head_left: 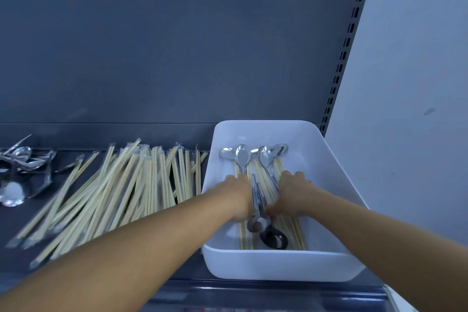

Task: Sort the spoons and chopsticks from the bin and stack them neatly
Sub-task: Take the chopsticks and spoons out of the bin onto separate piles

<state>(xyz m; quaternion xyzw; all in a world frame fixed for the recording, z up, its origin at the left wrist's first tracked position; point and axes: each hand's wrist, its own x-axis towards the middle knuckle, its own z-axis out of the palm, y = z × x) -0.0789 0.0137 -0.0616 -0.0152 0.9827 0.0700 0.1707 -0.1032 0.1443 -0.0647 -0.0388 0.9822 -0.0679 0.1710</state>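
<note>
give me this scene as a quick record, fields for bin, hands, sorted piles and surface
bin: white bin at right, holding spoons and chopsticks
left hand: in the bin, fingers down among the utensils; grip unclear
right hand: in the bin beside the left, fingers curled into the chopsticks; grip unclear
chopstick pile: wrapped, loosely fanned left of the bin
spoon pile: far left, jumbled
surface: dark shelf with a back panel

Both my forearms were extended forward, bare. My left hand [239,195] and right hand [291,191] lay side by side, knuckles up, fingers curled downward.
</note>
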